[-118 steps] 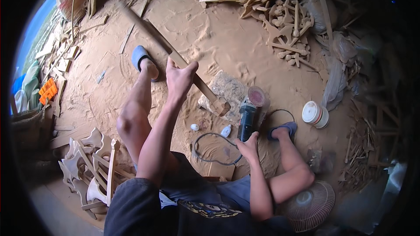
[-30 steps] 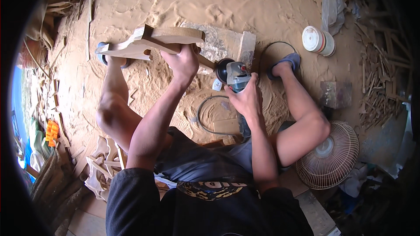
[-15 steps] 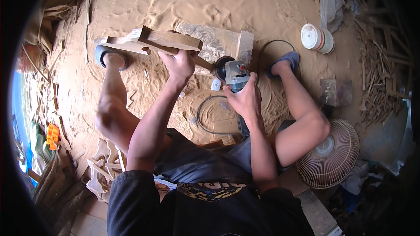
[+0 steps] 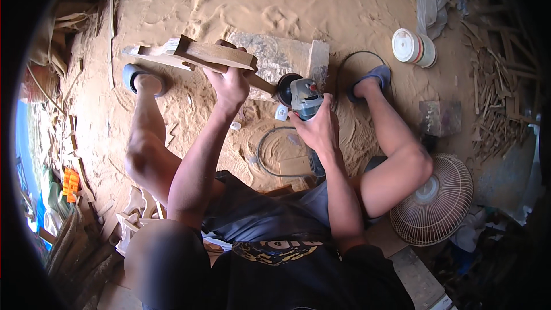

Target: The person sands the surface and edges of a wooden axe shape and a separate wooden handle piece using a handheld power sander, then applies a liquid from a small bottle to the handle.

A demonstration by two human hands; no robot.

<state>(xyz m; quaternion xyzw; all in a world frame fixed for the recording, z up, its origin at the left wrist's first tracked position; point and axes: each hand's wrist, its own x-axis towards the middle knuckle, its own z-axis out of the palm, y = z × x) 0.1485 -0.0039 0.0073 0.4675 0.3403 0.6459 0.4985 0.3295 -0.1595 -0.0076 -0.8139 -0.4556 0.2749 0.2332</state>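
- The left hand (image 4: 229, 87) is clamped around a long carved piece of pale brown wood (image 4: 195, 56), fingers wrapped over its top edge; the piece runs out to the left of the hand and hangs above the sawdust-covered floor (image 4: 241, 0).
- The right hand (image 4: 317, 128) is closed tight around the body of a grey angle grinder with a dark disc (image 4: 298, 95); the disc sits just beside the left hand, to its right, close to the narrow end of the wood.
- A black power cable (image 4: 270, 149) loops on the floor just below both hands.
- A flat grey stone slab (image 4: 281, 57) lies on the floor just beyond the hands, partly under the wood and grinder.
- 2 bare legs spread to either side of the hands, each foot in a blue-grey sandal: one (image 4: 135, 77) to the left of the left hand, one (image 4: 373, 74) to the right of the right hand.
- A white round lidded tub (image 4: 412, 47) stands well beyond the right hand, further right.
- A beige round fan grille (image 4: 433, 201) lies to the right of the right hand, nearer the body.
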